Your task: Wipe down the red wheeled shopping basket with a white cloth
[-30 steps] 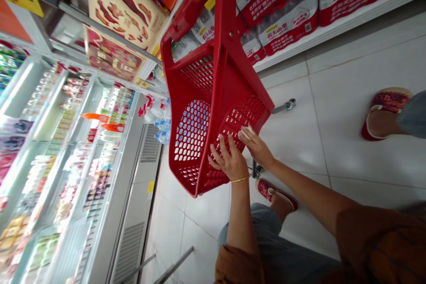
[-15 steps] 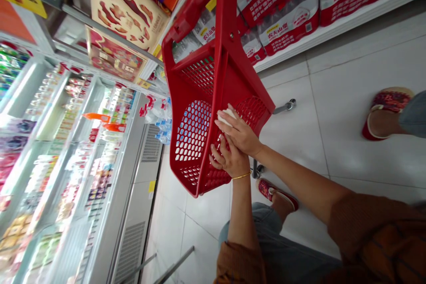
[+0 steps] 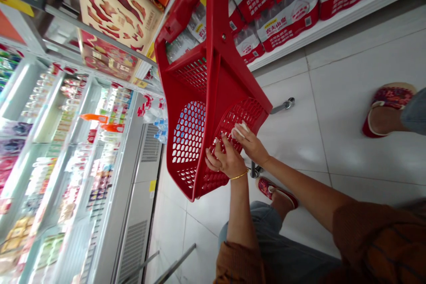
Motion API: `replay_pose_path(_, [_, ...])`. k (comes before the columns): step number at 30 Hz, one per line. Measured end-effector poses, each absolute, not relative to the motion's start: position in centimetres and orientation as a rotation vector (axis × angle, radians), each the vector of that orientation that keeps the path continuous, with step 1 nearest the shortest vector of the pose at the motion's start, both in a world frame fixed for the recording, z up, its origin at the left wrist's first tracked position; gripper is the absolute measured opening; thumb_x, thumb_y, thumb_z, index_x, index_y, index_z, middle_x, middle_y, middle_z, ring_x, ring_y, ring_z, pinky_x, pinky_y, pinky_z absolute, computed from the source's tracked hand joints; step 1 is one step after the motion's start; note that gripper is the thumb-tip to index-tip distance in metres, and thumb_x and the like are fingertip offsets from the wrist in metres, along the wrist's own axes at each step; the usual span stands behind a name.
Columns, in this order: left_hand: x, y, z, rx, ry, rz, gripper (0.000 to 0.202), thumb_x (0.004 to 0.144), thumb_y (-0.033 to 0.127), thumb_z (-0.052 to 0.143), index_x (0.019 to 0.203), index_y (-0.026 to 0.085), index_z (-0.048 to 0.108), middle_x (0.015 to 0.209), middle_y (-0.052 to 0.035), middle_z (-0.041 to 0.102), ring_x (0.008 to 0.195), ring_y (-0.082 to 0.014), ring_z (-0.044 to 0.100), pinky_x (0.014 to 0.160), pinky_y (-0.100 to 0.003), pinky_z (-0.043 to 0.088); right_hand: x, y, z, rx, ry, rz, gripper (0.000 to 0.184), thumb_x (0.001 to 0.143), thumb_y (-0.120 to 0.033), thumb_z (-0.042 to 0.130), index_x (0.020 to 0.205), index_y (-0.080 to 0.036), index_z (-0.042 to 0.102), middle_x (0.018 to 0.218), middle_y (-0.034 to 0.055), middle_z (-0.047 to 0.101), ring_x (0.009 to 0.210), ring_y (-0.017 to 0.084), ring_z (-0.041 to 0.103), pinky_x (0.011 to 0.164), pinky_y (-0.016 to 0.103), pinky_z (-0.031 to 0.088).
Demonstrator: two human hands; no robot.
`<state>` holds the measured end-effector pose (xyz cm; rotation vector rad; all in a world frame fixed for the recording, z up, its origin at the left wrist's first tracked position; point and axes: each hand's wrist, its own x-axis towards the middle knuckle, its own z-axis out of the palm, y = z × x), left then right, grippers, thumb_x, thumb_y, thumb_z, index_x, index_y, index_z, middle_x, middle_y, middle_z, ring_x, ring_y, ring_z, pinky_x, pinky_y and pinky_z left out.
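Note:
A red plastic mesh shopping basket [image 3: 213, 80] hangs tilted in the middle of the view, with its handle rising toward the top. My left hand [image 3: 226, 158], with a gold bangle on the wrist, lies flat against the basket's lower mesh wall, fingers spread. My right hand [image 3: 251, 144] presses a small white cloth or tissue [image 3: 240, 129] to the mesh just above and to the right of my left hand. The hands are close together but apart. The basket's far side is hidden.
A lit refrigerated display case [image 3: 66, 151] full of bottled drinks runs down the left. Shrink-wrapped packs of bottled water [image 3: 286, 11] sit on a white shelf at the top right. Below lies a white tile floor [image 3: 359, 80], with red patterned slippers [image 3: 389, 108] and a metal rod [image 3: 282, 105].
My right hand and the white cloth have moved back down and right along the mesh, off the top of my left hand. The basket sits slightly lower-left in view.

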<state>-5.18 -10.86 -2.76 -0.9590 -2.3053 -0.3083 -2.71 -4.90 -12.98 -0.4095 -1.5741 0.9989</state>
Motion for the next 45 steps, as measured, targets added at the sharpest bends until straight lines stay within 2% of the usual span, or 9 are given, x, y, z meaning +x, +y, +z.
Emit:
replay_pose_path(10, [-5.5, -10.7, -3.7, -0.902, -2.298, -0.266, 0.043, 0.086, 0.051, 0.053, 0.118, 0.023, 0.063, 0.128, -0.0152, 0.053, 0.14, -0.0383, 0.018, 0.112, -0.063, 0.003, -2.0, -6.4, -16.4, -0.453, -1.649, 1.014, 0.052, 0.095, -0.013, 0.04, 0.143, -0.032, 0.033, 0.15, 0.0018, 0.035, 0.144, 0.019, 0.017, 0.115, 0.047, 0.029])
replay_pose_path(13, [-5.7, -10.5, -4.1, -0.864, -2.338, -0.28, 0.046, 0.085, 0.053, 0.053, 0.116, 0.021, 0.063, 0.129, -0.0174, 0.05, 0.14, -0.04, 0.014, 0.111, -0.066, 0.001, -1.6, -6.7, -17.0, -0.467, -1.66, 1.044, 0.05, 0.095, -0.014, 0.04, 0.142, -0.032, 0.036, 0.149, 0.0019, 0.037, 0.143, 0.019, 0.02, 0.115, 0.047, 0.03])
replay_pose_path(16, [-5.8, -10.2, -4.3, -0.831, -2.387, -0.288, 0.044, 0.087, 0.049, 0.051, 0.114, 0.017, 0.063, 0.129, -0.0196, 0.048, 0.14, -0.0422, 0.009, 0.109, -0.069, -0.002, -0.8, -7.0, -17.0, -0.478, -1.652, 1.086, 0.048, 0.096, -0.015, 0.041, 0.141, -0.03, 0.039, 0.148, 0.0033, 0.04, 0.142, 0.019, 0.025, 0.115, 0.046, 0.031])
replay_pose_path(22, [-5.9, -10.0, -4.8, -0.858, -2.198, -0.286, 0.037, 0.087, 0.043, 0.05, 0.112, 0.018, 0.062, 0.125, -0.0173, 0.05, 0.139, -0.0399, 0.015, 0.111, -0.066, 0.004, -0.9, -6.1, -13.8, -0.446, -1.61, 0.946, 0.058, 0.094, -0.01, 0.041, 0.146, -0.03, 0.027, 0.152, 0.0065, 0.033, 0.142, 0.021, 0.024, 0.116, 0.049, 0.03])
replay_pose_path(26, [-6.0, -9.9, -5.0, -0.838, -2.13, -0.244, 0.038, 0.085, 0.042, 0.053, 0.114, 0.02, 0.063, 0.121, -0.0157, 0.051, 0.137, -0.039, 0.02, 0.112, -0.061, 0.006, -2.6, -4.9, -11.9, -0.389, -1.59, 0.866, 0.062, 0.094, -0.014, 0.048, 0.148, -0.03, 0.023, 0.155, 0.0063, 0.026, 0.145, 0.025, 0.012, 0.115, 0.053, 0.029])
replay_pose_path(30, [-5.7, -9.7, -4.6, -0.822, -2.214, -0.245, 0.04, 0.085, 0.043, 0.052, 0.117, 0.022, 0.063, 0.123, -0.0153, 0.049, 0.137, -0.0401, 0.017, 0.111, -0.061, 0.005, -3.7, -4.7, -12.7, -0.377, -1.624, 0.862, 0.064, 0.093, -0.015, 0.049, 0.148, -0.031, 0.02, 0.156, 0.0053, 0.024, 0.145, 0.025, 0.004, 0.115, 0.054, 0.027])
replay_pose_path(35, [-5.6, -9.6, -4.3, -0.786, -2.298, -0.267, 0.042, 0.084, 0.045, 0.052, 0.117, 0.021, 0.065, 0.125, -0.017, 0.047, 0.136, -0.0428, 0.013, 0.109, -0.066, 0.007, -3.5, -5.8, -15.8, -0.412, -1.678, 0.887, 0.064, 0.094, -0.007, 0.04, 0.149, -0.031, 0.017, 0.155, 0.0036, 0.025, 0.145, 0.022, 0.005, 0.116, 0.051, 0.025])
replay_pose_path(39, [-5.8, -9.7, -4.5, -0.799, -2.281, -0.272, 0.042, 0.084, 0.044, 0.053, 0.117, 0.02, 0.064, 0.124, -0.0171, 0.046, 0.135, -0.0426, 0.014, 0.108, -0.066, 0.009, -2.7, -6.4, -17.7, -0.454, -1.703, 0.913, 0.062, 0.094, -0.004, 0.036, 0.148, -0.029, 0.021, 0.154, 0.0041, 0.027, 0.145, 0.02, 0.009, 0.116, 0.048, 0.027])
replay_pose_path(45, [-5.9, -10.2, -4.6, -0.839, -2.189, -0.227, 0.041, 0.082, 0.043, 0.056, 0.115, 0.022, 0.066, 0.124, -0.0152, 0.046, 0.134, -0.0412, 0.017, 0.11, -0.063, 0.011, -1.5, -6.0, -16.9, -0.443, -1.679, 0.914, 0.06, 0.093, -0.004, 0.039, 0.147, -0.028, 0.026, 0.152, 0.0066, 0.033, 0.144, 0.023, 0.014, 0.115, 0.051, 0.03])
